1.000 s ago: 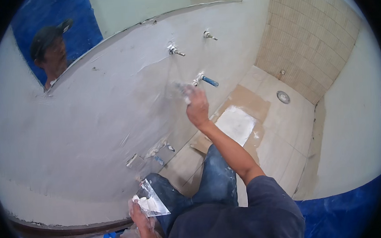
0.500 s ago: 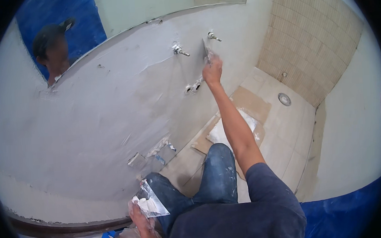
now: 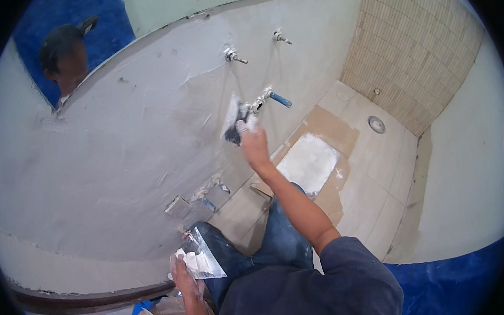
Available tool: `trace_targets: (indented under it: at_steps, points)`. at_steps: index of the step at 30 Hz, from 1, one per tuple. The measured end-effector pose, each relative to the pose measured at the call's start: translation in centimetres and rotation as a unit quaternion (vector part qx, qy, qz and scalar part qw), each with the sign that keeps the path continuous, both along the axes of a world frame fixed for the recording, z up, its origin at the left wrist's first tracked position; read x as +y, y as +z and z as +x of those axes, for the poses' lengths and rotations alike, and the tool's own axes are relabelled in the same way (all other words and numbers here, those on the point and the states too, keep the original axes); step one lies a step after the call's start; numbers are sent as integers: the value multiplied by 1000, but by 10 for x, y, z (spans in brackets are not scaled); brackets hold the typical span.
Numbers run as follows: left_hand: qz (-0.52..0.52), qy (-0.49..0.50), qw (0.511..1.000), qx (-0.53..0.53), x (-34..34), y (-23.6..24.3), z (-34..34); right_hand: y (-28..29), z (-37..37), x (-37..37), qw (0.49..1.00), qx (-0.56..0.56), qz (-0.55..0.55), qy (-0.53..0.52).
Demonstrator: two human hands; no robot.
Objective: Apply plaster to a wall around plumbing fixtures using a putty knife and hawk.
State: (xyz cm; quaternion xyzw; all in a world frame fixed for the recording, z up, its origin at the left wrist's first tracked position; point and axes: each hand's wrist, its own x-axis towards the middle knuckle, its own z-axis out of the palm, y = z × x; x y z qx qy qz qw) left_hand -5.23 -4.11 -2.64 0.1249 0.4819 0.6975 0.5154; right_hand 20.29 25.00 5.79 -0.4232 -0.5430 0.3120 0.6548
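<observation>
My right hand (image 3: 255,146) is closed around a putty knife (image 3: 236,119), whose blade is smeared by motion. The blade is at the grey plastered wall (image 3: 107,149), just left of the pipe holes (image 3: 258,106); whether it touches is hard to tell. Low in front of my knees, my left hand (image 3: 185,279) grips a wide flat blade (image 3: 212,265) loaded with white putty (image 3: 195,260). My fingers hide the grip of that blade.
Two valve stubs (image 3: 235,57) and a blue pipe (image 3: 280,100) stick out of the wall. A wall box (image 3: 178,207) sits low. On the tiled floor lie cardboard (image 3: 343,137) and a white-dusted sheet (image 3: 310,162). A mirror (image 3: 196,0) spans the top.
My right hand has come down and left with the putty knife, from beside the right valve stub to the pipe holes, uncovering the blue pipe. My left hand stays nearly where it was.
</observation>
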Motion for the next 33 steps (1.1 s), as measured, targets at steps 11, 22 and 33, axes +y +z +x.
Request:
trace_targets:
  at_steps: [11,22,33]
  points:
    - [117,9,986,-120,35,33,48,-34,-11,-222,897,-312,314,1]
    - [126,-17,980,-156,34,43,53,-52,38,-200,813,-544,174,115]
    - [32,-259,859,440,52,38,28,22,29,-216,857,-467,60,208]
